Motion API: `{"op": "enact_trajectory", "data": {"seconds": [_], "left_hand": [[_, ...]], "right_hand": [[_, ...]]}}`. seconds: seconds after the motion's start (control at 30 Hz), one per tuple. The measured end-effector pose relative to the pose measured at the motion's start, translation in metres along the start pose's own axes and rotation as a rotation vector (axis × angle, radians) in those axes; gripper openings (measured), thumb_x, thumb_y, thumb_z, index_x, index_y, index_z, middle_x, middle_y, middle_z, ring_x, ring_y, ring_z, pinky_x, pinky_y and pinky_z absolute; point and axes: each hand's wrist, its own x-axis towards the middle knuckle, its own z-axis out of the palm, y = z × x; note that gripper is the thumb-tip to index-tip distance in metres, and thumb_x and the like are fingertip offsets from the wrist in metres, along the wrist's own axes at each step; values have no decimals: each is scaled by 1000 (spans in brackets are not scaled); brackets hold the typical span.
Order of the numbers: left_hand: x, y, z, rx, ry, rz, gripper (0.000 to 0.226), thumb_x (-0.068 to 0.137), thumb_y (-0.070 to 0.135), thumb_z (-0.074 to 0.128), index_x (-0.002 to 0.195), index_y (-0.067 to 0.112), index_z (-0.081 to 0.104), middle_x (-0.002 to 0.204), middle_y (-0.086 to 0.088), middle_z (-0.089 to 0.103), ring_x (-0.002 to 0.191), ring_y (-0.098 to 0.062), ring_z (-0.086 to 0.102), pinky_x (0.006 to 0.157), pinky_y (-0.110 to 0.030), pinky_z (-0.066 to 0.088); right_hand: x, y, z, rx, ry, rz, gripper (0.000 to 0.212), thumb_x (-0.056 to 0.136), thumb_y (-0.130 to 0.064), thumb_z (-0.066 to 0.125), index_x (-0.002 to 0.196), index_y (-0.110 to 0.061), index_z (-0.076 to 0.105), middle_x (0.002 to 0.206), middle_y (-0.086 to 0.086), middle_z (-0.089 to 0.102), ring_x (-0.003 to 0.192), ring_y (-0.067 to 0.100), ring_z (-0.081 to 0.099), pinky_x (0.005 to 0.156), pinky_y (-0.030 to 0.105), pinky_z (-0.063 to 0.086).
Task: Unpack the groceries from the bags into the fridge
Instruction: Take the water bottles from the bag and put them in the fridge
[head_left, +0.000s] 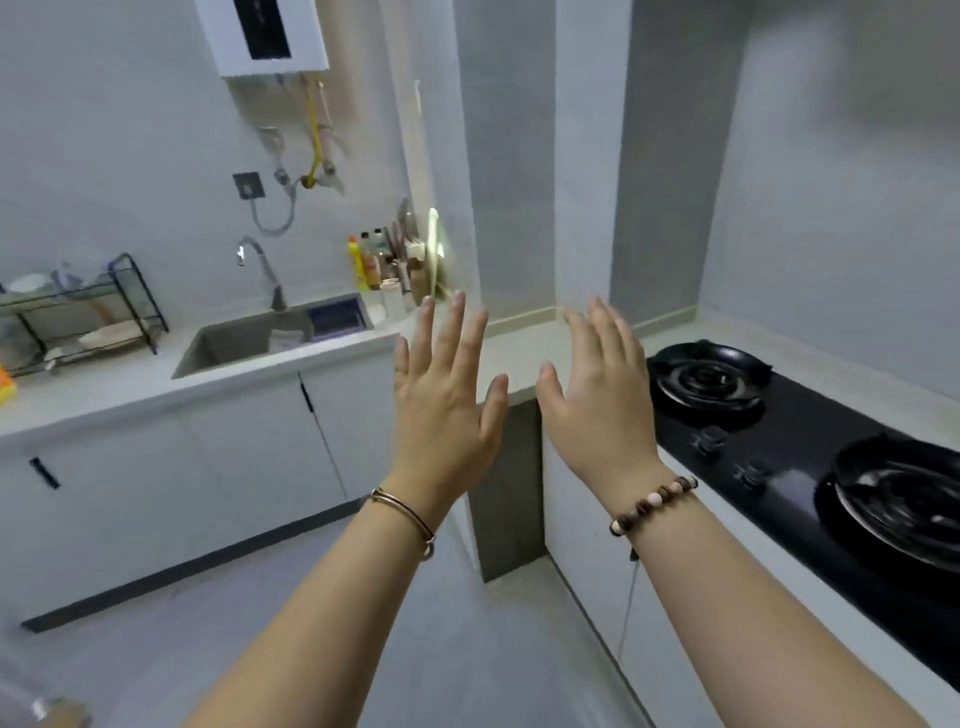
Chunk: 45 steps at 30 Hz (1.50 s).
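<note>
1. Far left, a dish rack (83, 312) stands on the counter beside the sink (244, 340). A blurred shape (44, 709) in the bottom corner might be a bag, though the view is too poor to say.
2. Bottles (370, 262) crowd the counter's back corner.
3. Centre, the left hand (441, 400) is raised, fingers spread, holding nothing.
4. Just beside it, not touching, the right hand (597, 400) is likewise spread and empty.
5. Right, a black stove (800, 447) sits in the counter.
6. No bags, groceries or fridge plainly appear, so their weight, softness, best hold and long axis cannot be judged here.
</note>
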Motion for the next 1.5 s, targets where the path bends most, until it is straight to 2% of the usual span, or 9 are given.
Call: {"op": "enact_trajectory", "data": {"seconds": [0.2,0.37,0.53,0.73,0.83,1.03,1.23,1.37,1.5], "left_hand": [[56,62,111,-117,-156,116,63,92,47,25,150,22,19,159,0,7,146,-19,-6,116,-42,-3],[101,120,194,-209,-286,259,63,93,49,25,149,21,21,159,-3,11,147,-25,-2,116,-51,7],[123,200,255,-357,-353,422,64,91,45,28,148,16,24,157,-8,17,146,-31,7,113,-55,12],[109,314,294,-511,-461,595,66,92,49,24,149,17,21,158,-9,12,146,-33,7,112,-56,14],[95,377,307,-551,-481,681,64,93,46,26,148,15,23,157,-10,15,145,-34,11,111,-57,19],[62,497,332,-641,-586,670,68,91,49,19,148,13,25,157,-10,17,145,-33,12,111,-54,20],[23,616,360,-754,-751,650,69,89,48,25,148,11,24,155,-11,22,144,-30,17,113,-46,23],[3,672,385,-794,-896,659,64,93,22,49,148,9,19,155,-12,22,144,-26,16,117,-34,13],[-3,728,403,-831,-1016,695,65,91,17,52,148,8,22,154,-14,22,142,-29,21,115,-33,18]], "right_hand": [[21,116,-13,-208,40,176,50,92,-23,51,136,-2,42,149,19,33,139,31,26,115,43,21],[35,196,-36,-363,68,343,47,89,-21,55,132,-3,47,151,21,27,138,34,28,112,44,26],[21,264,-79,-498,139,539,48,89,-19,55,133,-6,45,154,18,21,140,32,22,114,45,24],[-25,328,-152,-617,166,732,53,92,-22,50,141,-10,36,157,13,13,144,27,12,118,42,14],[-50,362,-193,-655,188,808,53,92,-22,51,141,-8,37,157,13,14,144,28,12,117,44,15],[-101,433,-280,-719,131,907,56,92,-22,49,143,-9,32,157,12,12,144,26,10,118,39,11],[-149,514,-362,-765,82,1067,57,93,-23,48,144,-9,28,157,12,10,144,26,9,118,38,12],[-172,565,-402,-780,0,1188,61,91,-23,48,145,-8,24,157,14,9,143,28,11,117,40,14],[-186,610,-437,-820,-77,1272,61,90,-22,50,144,-7,23,156,16,9,143,30,12,115,40,15]]}}
